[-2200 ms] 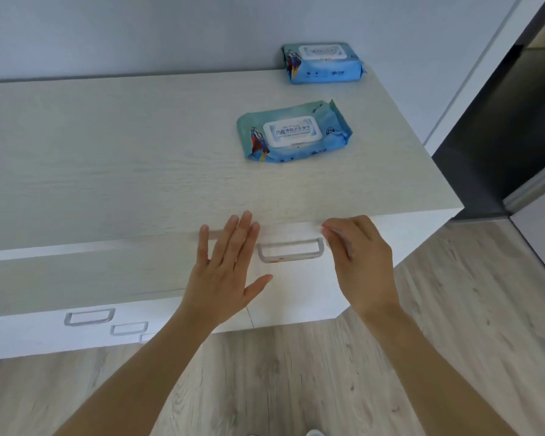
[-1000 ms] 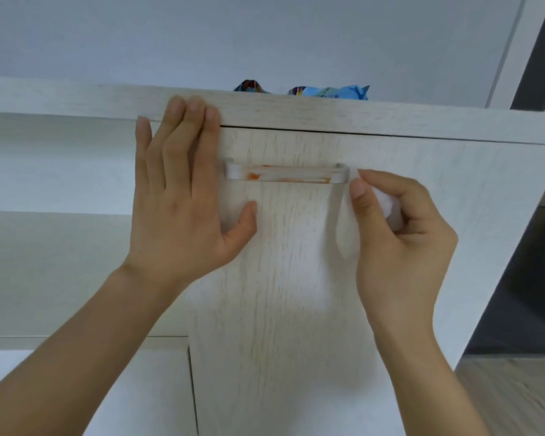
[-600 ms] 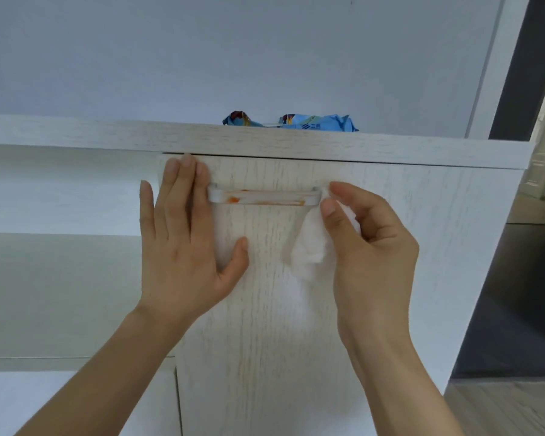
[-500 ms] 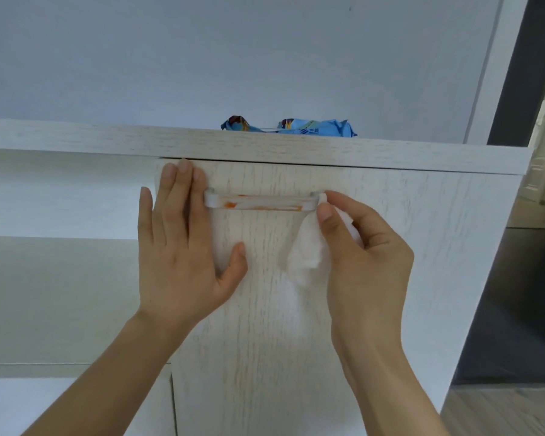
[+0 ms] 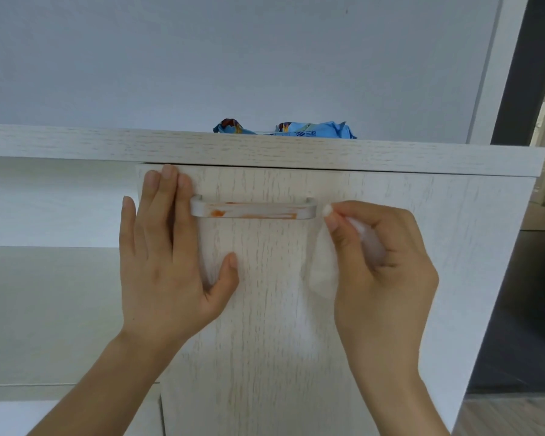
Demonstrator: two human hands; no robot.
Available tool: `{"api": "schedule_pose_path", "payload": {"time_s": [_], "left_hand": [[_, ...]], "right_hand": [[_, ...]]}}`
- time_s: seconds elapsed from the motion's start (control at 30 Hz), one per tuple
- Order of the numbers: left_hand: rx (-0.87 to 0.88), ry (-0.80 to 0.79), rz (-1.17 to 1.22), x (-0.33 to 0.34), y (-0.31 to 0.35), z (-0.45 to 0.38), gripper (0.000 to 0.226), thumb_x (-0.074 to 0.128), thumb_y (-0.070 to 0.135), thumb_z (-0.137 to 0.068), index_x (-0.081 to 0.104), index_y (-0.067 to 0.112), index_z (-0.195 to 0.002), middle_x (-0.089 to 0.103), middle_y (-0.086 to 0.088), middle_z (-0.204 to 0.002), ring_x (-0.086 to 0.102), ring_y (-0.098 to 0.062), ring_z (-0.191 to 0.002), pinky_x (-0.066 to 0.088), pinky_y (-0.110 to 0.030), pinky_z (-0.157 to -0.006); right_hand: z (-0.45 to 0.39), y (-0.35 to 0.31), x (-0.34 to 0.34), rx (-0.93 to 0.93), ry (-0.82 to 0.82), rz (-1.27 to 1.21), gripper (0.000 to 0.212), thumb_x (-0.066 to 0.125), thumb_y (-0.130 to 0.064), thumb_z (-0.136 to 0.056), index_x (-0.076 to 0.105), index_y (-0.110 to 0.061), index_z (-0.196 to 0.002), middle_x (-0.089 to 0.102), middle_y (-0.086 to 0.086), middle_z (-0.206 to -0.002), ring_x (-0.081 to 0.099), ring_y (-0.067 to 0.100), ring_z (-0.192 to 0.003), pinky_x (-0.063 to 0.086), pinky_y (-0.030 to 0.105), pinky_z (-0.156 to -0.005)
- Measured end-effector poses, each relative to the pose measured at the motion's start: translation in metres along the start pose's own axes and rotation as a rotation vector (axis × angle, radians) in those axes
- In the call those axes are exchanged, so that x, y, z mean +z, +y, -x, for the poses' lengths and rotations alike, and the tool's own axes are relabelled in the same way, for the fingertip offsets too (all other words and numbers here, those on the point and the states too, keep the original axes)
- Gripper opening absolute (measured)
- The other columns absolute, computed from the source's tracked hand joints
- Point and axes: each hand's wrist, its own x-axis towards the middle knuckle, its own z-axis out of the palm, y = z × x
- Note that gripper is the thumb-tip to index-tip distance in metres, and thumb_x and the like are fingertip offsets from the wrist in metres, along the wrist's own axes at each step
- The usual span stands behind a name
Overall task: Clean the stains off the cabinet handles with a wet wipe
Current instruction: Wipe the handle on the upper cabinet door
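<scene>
Left hand (image 5: 167, 265) flat on pale wood-grain cabinet door (image 5: 390, 278), right hand (image 5: 381, 272) pinching wet wipe (image 5: 323, 272), grey wall (image 5: 233, 58) behind.

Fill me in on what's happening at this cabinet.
A person is about to clean a stained cabinet handle. The left hand lies flat on the door beside the handle's left end. The right hand pinches a white wet wipe just off the handle's right end, not on it. Orange smears show along the handle. A blue wipes pack sits on the cabinet top.
</scene>
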Motion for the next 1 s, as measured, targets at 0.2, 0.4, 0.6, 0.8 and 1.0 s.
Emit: {"api": "schedule_pose_path", "payload": {"time_s": [0.2,0.4,0.6,0.8,1.0], "left_hand": [[-0.002,0.002,0.005,0.000,0.000,0.001,0.076,0.040,0.045,-0.087,0.021,-0.003,-0.143,0.016,-0.020,-0.149,-0.002,-0.013,-0.146,0.014,-0.048,-0.115],[0.001,0.012,0.004,0.001,0.000,0.001,0.076,0.041,0.044,-0.087,0.020,-0.003,-0.144,0.015,-0.020,-0.149,-0.002,-0.014,-0.146,0.015,-0.050,-0.115],[0.006,0.015,0.004,0.001,0.000,0.002,0.076,0.041,0.044,-0.088,0.021,-0.004,-0.143,0.016,-0.020,-0.149,0.002,-0.017,-0.147,0.017,-0.051,-0.114],[0.005,0.023,0.004,0.001,0.000,0.002,0.076,0.040,0.045,-0.088,0.022,-0.004,-0.143,0.017,-0.020,-0.148,0.000,-0.015,-0.146,0.017,-0.051,-0.114],[0.007,0.026,-0.005,0.002,0.000,0.002,0.076,0.040,0.045,-0.089,0.022,-0.005,-0.143,0.018,-0.020,-0.148,0.005,-0.020,-0.147,0.016,-0.049,-0.115]], "right_hand": [[-0.003,0.007,0.003,-0.133,-0.025,-0.033,0.017,0.071,-0.010,-0.084,0.066,-0.022,-0.096,0.062,-0.015,-0.093,0.057,-0.013,-0.087,0.041,0.000,-0.078],[-0.004,0.013,0.006,-0.213,0.003,-0.040,0.019,0.066,-0.006,-0.085,0.066,-0.013,-0.103,0.062,-0.012,-0.094,0.057,-0.012,-0.092,0.042,0.002,-0.083],[-0.005,0.014,0.006,-0.037,-0.005,-0.143,0.024,0.066,-0.007,-0.085,0.066,-0.026,-0.099,0.065,-0.017,-0.095,0.062,-0.009,-0.091,0.044,0.004,-0.082],[-0.006,0.010,0.007,0.054,-0.020,-0.215,0.022,0.066,-0.013,-0.086,0.068,-0.033,-0.094,0.068,-0.019,-0.092,0.064,-0.003,-0.093,0.047,0.008,-0.083],[-0.005,0.008,0.002,-0.144,-0.073,-0.104,0.019,0.071,-0.011,-0.085,0.066,-0.022,-0.099,0.065,-0.013,-0.096,0.059,-0.010,-0.093,0.043,0.003,-0.081]]}}
